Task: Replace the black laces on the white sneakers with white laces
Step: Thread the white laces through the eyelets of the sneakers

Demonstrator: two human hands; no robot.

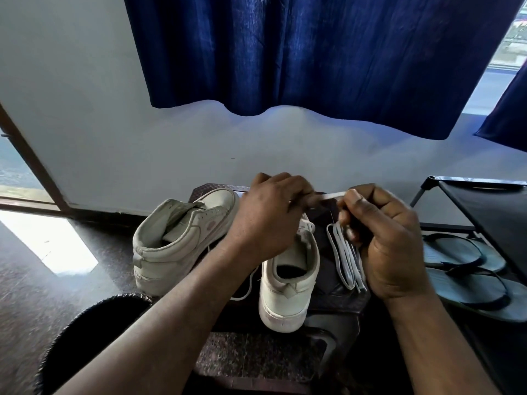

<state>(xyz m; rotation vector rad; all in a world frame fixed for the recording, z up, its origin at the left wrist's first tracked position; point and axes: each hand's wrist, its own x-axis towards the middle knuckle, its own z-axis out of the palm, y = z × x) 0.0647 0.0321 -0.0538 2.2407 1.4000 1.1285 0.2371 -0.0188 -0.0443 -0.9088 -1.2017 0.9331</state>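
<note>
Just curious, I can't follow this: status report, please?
Left-hand grip pinches flat white lace end; right-hand grip holds its folded bundle. Nearer white leather sneaker sits below the hands. Nothing blocking.

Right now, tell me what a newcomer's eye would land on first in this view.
The two hands at centre draw the eye first: the left hand pinches one end of a white lace, while the right hand grips its folded bundle. Beneath them stand the nearer white sneaker and the farther white sneaker. A deep blue curtain hangs across the top.
</note>
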